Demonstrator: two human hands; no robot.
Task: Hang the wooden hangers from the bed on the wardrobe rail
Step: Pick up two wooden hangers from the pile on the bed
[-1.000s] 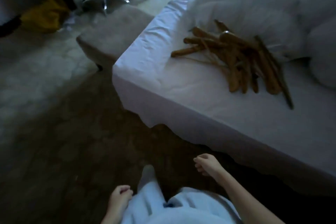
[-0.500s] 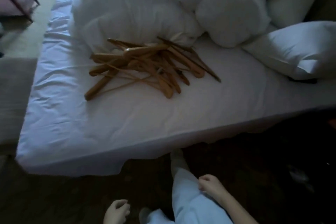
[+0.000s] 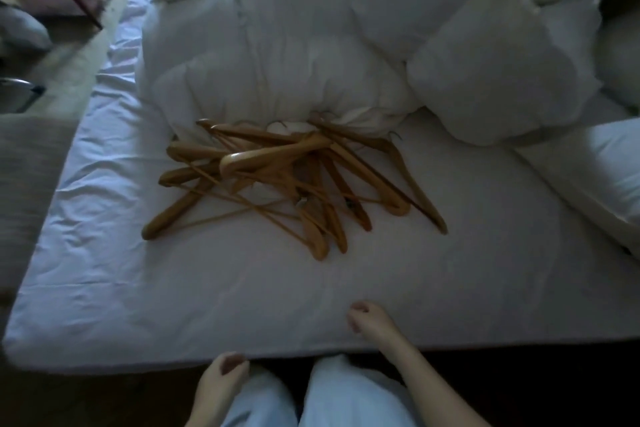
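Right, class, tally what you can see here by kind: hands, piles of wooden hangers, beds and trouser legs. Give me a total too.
Hands: 2, the left hand and the right hand, both empty
Pile of wooden hangers: 1, too tangled to count singly
Bed: 1
Trouser legs: 2
Total: 6

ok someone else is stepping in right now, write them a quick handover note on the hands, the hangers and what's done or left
Left hand: empty, fingers loosely curled, low at the near edge of the bed.
Right hand: empty, fingers loosely curled, over the sheet at the near edge, short of the pile.
Wooden hangers: all in one tangled heap mid-bed, the far side against the bunched white duvet; pillows to the right.
Done: nothing picked up yet.
Left: take the hangers from the pile and hang them on the wardrobe rail, which is not in view.
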